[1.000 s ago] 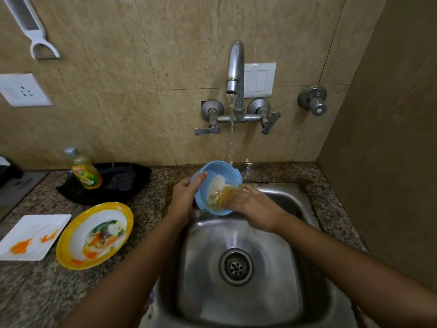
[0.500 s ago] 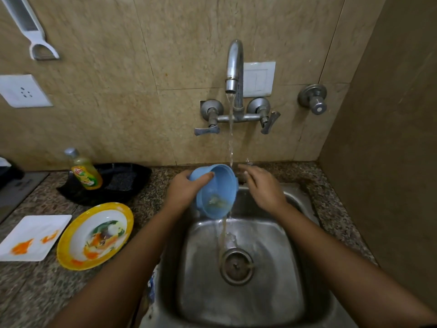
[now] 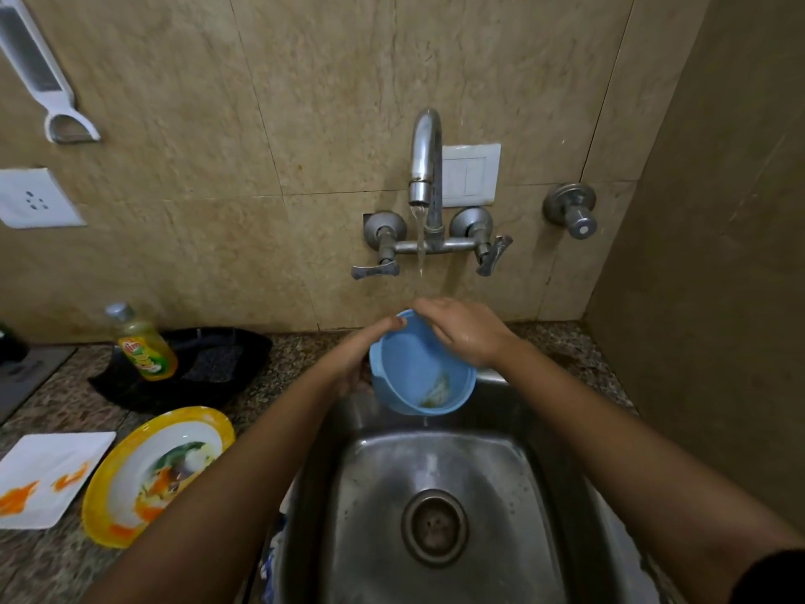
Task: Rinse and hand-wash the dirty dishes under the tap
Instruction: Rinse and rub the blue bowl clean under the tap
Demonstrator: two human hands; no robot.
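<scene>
A light blue bowl (image 3: pixel 414 368) is held tilted toward me over the back of the steel sink (image 3: pixel 440 464), with a little food residue near its lower rim. My left hand (image 3: pixel 361 355) grips its left side, thumb on the rim. My right hand (image 3: pixel 461 333) rests over the bowl's upper right rim, under the stream from the running tap (image 3: pixel 424 159). On the counter to the left lie a dirty yellow-rimmed plate (image 3: pixel 157 473) and a white square plate (image 3: pixel 48 477) with orange stains.
A dish soap bottle (image 3: pixel 141 344) stands beside a black tray (image 3: pixel 196 364) at the back of the granite counter. Tap levers (image 3: pixel 374 270) and a separate valve (image 3: pixel 573 211) stick out of the tiled wall. A side wall closes the right.
The bowl has tipped further toward me and emptied its water. My right hand moved from beside the bowl onto its upper rim, under the stream.
</scene>
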